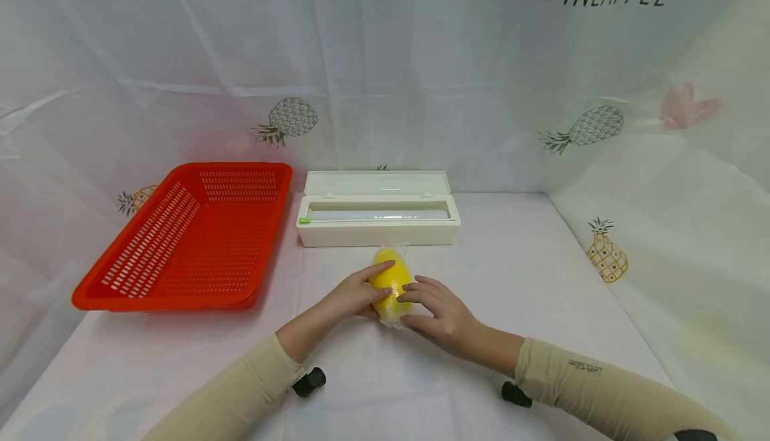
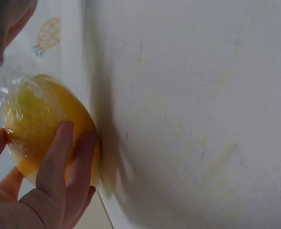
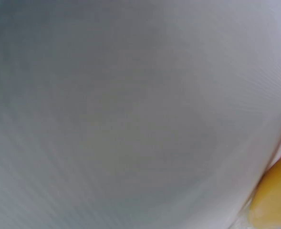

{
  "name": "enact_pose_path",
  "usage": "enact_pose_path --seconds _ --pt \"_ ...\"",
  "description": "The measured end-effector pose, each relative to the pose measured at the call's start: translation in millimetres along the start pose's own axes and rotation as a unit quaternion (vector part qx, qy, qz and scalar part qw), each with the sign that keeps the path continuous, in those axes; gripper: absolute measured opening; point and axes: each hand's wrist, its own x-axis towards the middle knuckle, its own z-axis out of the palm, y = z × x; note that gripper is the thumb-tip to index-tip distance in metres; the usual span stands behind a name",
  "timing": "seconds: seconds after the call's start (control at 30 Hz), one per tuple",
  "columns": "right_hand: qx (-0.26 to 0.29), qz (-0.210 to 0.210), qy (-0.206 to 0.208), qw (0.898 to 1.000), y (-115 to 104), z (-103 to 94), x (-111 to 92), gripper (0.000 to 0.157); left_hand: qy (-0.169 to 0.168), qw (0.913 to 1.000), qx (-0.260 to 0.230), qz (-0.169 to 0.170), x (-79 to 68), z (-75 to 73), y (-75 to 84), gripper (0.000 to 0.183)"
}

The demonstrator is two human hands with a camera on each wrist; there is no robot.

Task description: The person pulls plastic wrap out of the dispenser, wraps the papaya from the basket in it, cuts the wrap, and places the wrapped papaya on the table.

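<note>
A yellow oval fruit [image 1: 394, 277] wrapped in clear cling film lies in front of the white film box, between both hands. From its left side my left hand [image 1: 356, 292] holds it, fingers spread over the top and curled round it in the left wrist view. On the other side my right hand [image 1: 442, 315] has lightly bent fingertips at the fruit, with the thumb by the film at its near end. Loose, crinkled film [image 2: 9, 88] stands out from one end of the fruit [image 2: 78, 112]. The right wrist view catches only part of the fruit [image 3: 276, 195] at its edge.
Behind the hands stands a white cling film box [image 1: 379, 232], lid [image 1: 377, 182] raised, a roll [image 1: 379, 215] inside and a green slider [image 1: 305, 220] at its left. A red plastic basket [image 1: 252, 294] sits on the left of the white-covered table [image 1: 511, 260]. Pineapple-print cloth [image 1: 421, 80] hangs behind.
</note>
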Motion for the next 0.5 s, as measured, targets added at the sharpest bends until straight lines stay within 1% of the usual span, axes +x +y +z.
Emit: enact_pose_path --seconds 0.1,0.2,0.3,0.37,0.43,0.5 --pt "-0.008 0.008 -0.010 1.000 0.5 -1.0 0.3 0.012 0.005 0.9996 0.027 0.008 -3.0 1.7 1.4 0.057" --pt "-0.005 0.029 -0.023 0.999 1.2 -1.1 0.2 0.010 0.008 0.9982 0.055 0.024 -4.8 2.4 2.5 0.057" --pt "0.009 0.060 -0.030 0.998 2.3 -1.0 -0.3 0.013 0.014 0.9965 0.075 0.034 -6.0 2.8 3.1 0.056" --pt "0.024 0.081 -0.032 0.996 3.2 -0.6 -1.0 0.017 0.020 0.9960 0.081 0.033 -6.5 3.2 2.8 0.056" --pt "0.039 0.101 -0.033 0.994 3.9 -0.1 -1.8 0.017 0.037 0.9929 0.108 0.034 -7.2 3.6 3.2 0.056" --pt "0.054 0.121 -0.036 0.991 4.8 0.2 -1.9 0.018 0.065 0.9861 0.145 0.047 -8.7 4.2 5.0 0.054"
